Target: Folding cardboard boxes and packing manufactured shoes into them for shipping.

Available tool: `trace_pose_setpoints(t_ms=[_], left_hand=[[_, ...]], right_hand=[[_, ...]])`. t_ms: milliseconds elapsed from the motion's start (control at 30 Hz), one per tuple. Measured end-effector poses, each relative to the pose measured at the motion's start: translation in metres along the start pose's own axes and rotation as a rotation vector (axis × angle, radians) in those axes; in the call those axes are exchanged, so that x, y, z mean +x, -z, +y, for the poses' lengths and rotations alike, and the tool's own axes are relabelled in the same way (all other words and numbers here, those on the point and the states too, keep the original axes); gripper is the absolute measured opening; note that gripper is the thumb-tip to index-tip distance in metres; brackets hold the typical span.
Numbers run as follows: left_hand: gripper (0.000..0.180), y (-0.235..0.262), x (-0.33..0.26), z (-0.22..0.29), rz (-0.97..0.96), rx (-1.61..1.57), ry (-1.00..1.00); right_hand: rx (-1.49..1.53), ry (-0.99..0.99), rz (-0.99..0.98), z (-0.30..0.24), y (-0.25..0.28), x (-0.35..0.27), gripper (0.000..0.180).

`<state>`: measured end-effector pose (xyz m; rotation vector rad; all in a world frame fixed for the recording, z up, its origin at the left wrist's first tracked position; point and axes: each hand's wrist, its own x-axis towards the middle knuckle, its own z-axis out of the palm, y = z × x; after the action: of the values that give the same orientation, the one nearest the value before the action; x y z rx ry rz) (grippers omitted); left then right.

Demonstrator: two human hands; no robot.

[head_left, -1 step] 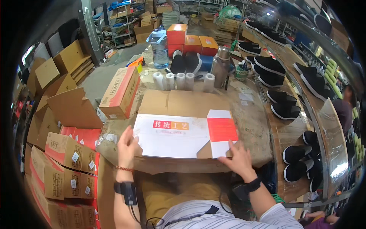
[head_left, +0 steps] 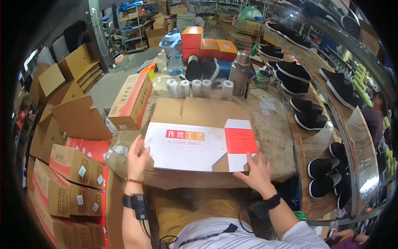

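Note:
A partly folded cardboard shoe box lies in front of me on the table, its white face up. A red end panel with white flaps is on its right, and a brown cardboard flap spreads out along its far side. Beside the box's left edge is my left hand, fingers stretched and thumb apart. My right hand is at the near right corner with fingers spread, the fingertips at the white end flap. Whether either hand presses on the cardboard, I cannot tell.
White rolls, a steel flask, a water jug, black shoes and orange boxes stand at the back. A closed shoe box lies left. Stacked boxes flank me; shoe racks line the right.
Both hands have shifted very slightly, the right one a little to the left. The printed face of the box has moved a touch to the left.

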<state>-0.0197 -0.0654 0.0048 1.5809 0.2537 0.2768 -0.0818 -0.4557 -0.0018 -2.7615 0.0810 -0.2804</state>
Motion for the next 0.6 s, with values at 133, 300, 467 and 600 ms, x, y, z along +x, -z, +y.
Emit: trace_pose_setpoints(t_ms=[133,300,467,600], left_hand=[[0.056,-0.003,0.008,0.005,-0.043,0.004,0.020],[0.053,0.003,-0.001,0.033,-0.083,-0.506,-0.002],[0.067,-0.033,-0.018,0.015,-0.329,-1.105,0.046],[0.059,-0.043,-0.021,-0.081,-0.515,-1.162,-0.004]], right_hand=[[-0.137,0.264,0.046,0.001,-0.036,0.013,0.096],[0.138,0.439,-0.024,-0.042,-0.028,0.023,0.088],[-0.083,0.449,0.139,-0.051,-0.048,0.019,0.065],[-0.020,0.485,0.224,-0.069,-0.002,0.034,0.043]])
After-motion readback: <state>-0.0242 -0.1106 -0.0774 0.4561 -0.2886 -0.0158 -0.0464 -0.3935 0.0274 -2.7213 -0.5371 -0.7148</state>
